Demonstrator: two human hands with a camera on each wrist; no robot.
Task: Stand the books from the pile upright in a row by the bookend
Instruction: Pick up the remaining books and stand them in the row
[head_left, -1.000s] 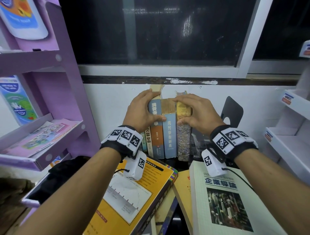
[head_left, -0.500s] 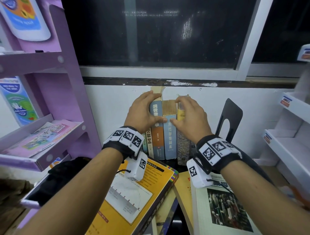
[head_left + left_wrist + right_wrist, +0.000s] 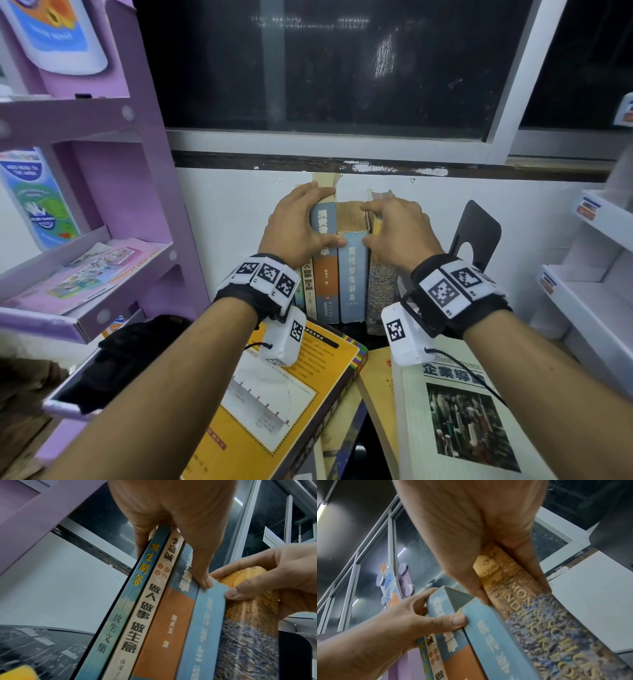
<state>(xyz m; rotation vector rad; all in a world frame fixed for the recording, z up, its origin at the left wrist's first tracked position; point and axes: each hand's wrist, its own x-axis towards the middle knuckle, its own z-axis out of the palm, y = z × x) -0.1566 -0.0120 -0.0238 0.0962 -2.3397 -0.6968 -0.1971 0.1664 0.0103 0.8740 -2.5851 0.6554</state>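
Note:
Several books stand upright in a row against the wall. My left hand grips the tops of the left ones, with its thumb across the blue-and-orange book to the light blue book. My right hand grips the top of the thick speckled book at the row's right end, its thumb at the spine. The black bookend stands a little to the right, apart from the row. In the left wrist view my left thumb presses the spines. In the right wrist view my fingers wrap the speckled book.
The pile lies in front: a yellow book, a tan one and a pale green book. A purple shelf unit stands on the left and white shelves on the right. A phone under a black cloth lies at the left.
My right hand has slid from lying flat over the book tops to gripping the speckled book, thumb against its spine. The left hand has kept its hold.

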